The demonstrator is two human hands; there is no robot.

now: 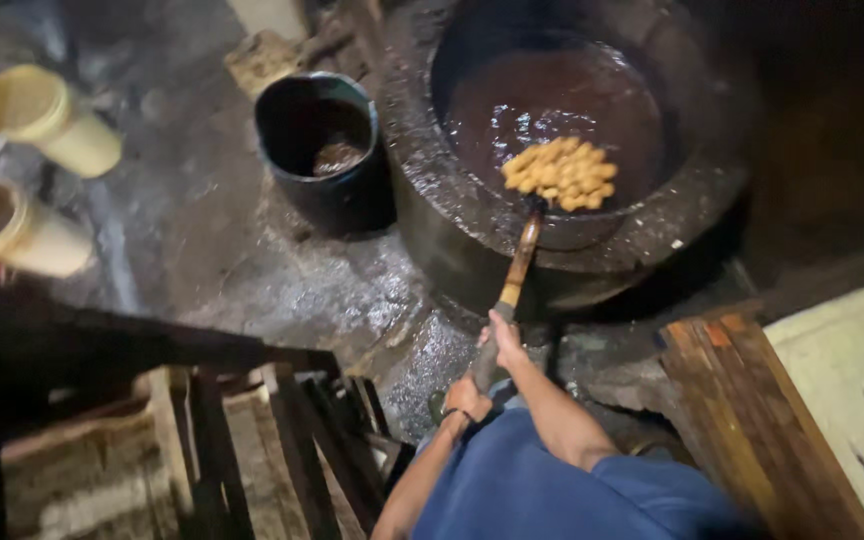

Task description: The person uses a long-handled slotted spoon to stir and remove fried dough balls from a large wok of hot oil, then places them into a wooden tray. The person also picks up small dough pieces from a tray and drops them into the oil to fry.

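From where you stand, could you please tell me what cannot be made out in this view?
- Head view: the ladle's bowl is hidden under the golden fried pieces.
- The large round dark wok is cut off at the top edge.
- The black plastic bucket's brownish contents are too dim to identify.
- The long wooden handle hides both palms; left hand, right hand.

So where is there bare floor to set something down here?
Bare wet floor lies between the two yellow containers and the black bucket. Crowded: bucket tight against the big wok; wooden frames fill lower left.
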